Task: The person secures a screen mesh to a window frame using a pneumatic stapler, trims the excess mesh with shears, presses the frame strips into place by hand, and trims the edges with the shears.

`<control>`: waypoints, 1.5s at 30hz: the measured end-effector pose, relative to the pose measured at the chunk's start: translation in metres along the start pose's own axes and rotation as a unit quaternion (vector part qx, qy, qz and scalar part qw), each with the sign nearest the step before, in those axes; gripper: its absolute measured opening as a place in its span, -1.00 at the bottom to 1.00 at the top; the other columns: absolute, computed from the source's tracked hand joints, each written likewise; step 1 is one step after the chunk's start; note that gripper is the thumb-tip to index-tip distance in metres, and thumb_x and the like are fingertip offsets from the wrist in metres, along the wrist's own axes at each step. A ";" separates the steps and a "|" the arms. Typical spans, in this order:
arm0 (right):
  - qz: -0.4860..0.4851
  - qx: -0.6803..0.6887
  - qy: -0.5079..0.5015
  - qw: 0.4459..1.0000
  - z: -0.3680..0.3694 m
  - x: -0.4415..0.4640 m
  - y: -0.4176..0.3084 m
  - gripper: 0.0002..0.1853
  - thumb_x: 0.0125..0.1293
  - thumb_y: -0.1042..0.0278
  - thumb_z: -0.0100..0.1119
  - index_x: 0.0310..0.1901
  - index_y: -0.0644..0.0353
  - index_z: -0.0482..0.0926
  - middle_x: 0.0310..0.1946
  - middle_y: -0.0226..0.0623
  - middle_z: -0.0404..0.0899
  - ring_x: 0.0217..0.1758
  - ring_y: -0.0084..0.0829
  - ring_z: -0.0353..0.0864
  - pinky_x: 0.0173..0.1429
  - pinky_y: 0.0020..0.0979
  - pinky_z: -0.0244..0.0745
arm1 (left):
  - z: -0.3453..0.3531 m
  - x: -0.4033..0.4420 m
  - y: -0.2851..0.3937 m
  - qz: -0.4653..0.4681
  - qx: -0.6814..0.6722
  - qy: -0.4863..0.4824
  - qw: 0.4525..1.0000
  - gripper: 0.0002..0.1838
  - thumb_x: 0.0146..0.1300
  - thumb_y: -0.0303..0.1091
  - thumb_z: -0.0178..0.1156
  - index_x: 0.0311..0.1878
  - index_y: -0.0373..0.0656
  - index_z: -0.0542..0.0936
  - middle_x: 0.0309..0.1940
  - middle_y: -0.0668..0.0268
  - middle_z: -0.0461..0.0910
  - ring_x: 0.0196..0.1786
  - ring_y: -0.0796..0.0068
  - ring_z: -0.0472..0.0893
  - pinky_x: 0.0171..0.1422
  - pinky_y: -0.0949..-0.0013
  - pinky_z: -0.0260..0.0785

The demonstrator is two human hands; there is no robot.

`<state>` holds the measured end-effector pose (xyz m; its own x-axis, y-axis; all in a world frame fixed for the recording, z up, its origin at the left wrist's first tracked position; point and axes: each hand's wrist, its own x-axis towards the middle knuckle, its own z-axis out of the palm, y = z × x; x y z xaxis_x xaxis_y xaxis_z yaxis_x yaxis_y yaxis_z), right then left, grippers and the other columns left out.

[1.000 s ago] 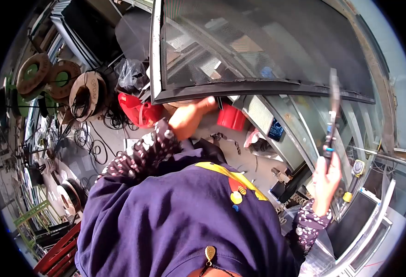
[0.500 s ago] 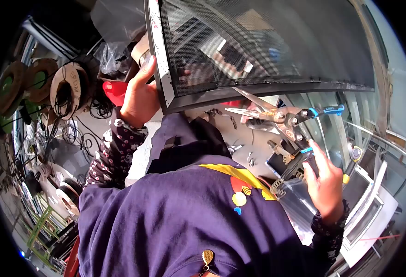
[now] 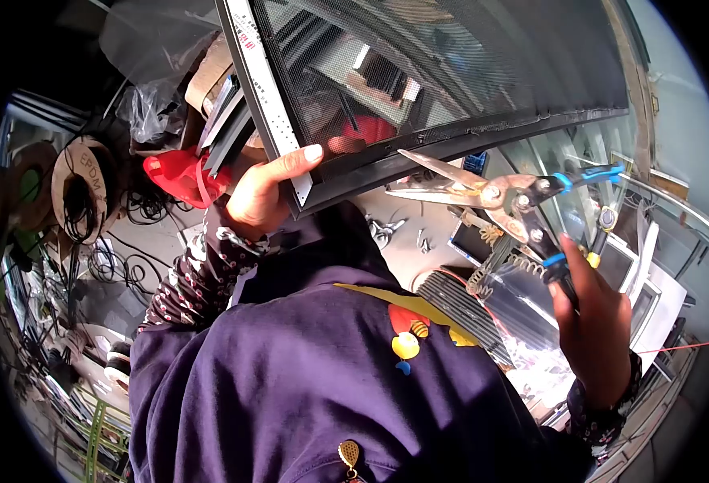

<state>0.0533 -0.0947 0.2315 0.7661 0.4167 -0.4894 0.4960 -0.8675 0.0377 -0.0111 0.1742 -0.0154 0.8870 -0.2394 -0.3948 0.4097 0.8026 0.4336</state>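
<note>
My left hand grips the lower left corner of a window screen, its thumb over the pale, marked side strip. Dark mesh fills the black frame, which tilts up to the right. In my right hand is a pair of tin snips, held by one handle with a blue band. The other blue handle stands apart from it, and the jaws are spread. Their tips point left, close to the frame's lower edge; whether the upper tip touches it I cannot tell.
Spools of black cord hang at the left beside a red bag. Pliers and small metal pieces lie on the surface below the screen. A tape measure and a white-framed panel are on the right.
The screen has shifted slightly left and tilted, its left corner lower. My left thumb now lies across the frame strip. My right hand has moved a little right and lower with the snips.
</note>
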 end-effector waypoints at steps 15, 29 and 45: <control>-0.052 -0.076 0.033 0.995 -0.034 0.005 -0.016 -0.52 0.11 0.63 0.19 0.13 0.31 0.42 -0.41 -0.07 0.58 -0.49 -0.12 0.57 -0.44 -0.21 0.42 | -0.009 0.005 -0.012 0.036 -0.138 -0.043 0.989 -0.62 0.13 -0.35 0.20 -0.04 -0.41 0.51 -0.19 0.06 0.61 -0.15 0.19 0.63 0.05 0.25 0.48; -0.046 0.091 0.008 0.995 0.050 0.026 0.068 -0.50 0.17 0.47 0.16 0.19 0.20 0.41 -0.05 -0.05 0.58 -0.07 -0.11 0.62 -0.06 -0.32 0.53 | -0.027 0.004 -0.024 0.014 -0.077 0.088 0.993 -0.87 0.06 -0.41 0.21 -0.37 -0.28 0.55 -0.55 0.29 0.53 -0.51 0.44 0.53 -0.34 0.43 0.39; -0.286 0.058 0.134 0.947 0.074 0.093 0.108 -0.43 -0.05 0.65 0.14 0.12 0.27 0.50 -0.46 -0.17 0.55 -0.54 -0.25 0.53 -0.43 -0.31 0.45 | -0.019 -0.009 -0.027 0.042 0.000 0.226 0.973 -0.91 0.07 -0.37 0.18 -0.47 -0.16 0.55 -0.59 0.47 0.43 -0.52 0.63 0.40 -0.42 0.52 0.19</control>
<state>0.1479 -0.1697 0.1259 0.4697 0.8680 -0.1613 0.8251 -0.4966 -0.2696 -0.0339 0.1648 -0.0389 0.7334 0.0910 -0.6737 0.3400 0.8091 0.4793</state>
